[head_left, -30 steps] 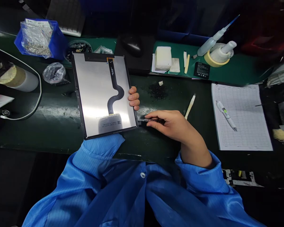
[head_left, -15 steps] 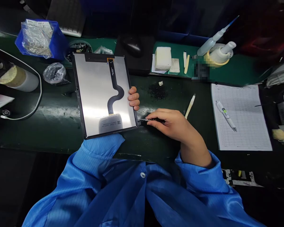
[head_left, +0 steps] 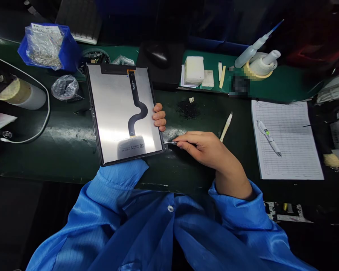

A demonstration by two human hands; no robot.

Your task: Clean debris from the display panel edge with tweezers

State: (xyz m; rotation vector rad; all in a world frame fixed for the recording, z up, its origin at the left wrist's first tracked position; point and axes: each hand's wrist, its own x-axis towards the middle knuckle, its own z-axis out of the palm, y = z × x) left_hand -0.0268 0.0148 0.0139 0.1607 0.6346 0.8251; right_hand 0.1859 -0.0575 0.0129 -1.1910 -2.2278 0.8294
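Observation:
A tablet display panel (head_left: 113, 109) is held tilted over the bench, its silvery back facing up. A black ribbon cable (head_left: 138, 109) snakes down that back. My left hand (head_left: 159, 117) reaches beneath the panel; only its fingers show, curled round the right edge. The palm and thumb are hidden under the panel. My right hand (head_left: 206, 148) pinches a pair of metal tweezers (head_left: 172, 143), mostly covered by the fingers. Their tips meet the panel's lower right edge, where a small dark piece shows; whether they grip it I cannot tell.
Black scraps (head_left: 188, 109) lie on the bench beyond my right hand, with a pale stick (head_left: 226, 127) beside. A pen (head_left: 269, 138) rests on a printed form (head_left: 288, 162) at right. Behind stand a wipes stack (head_left: 194, 70), a mouse (head_left: 157, 55) and a blue bin (head_left: 69, 49).
My right hand has shifted and turned slightly at the panel's edge, with the tweezers still in it. The panel and my left hand have hardly moved.

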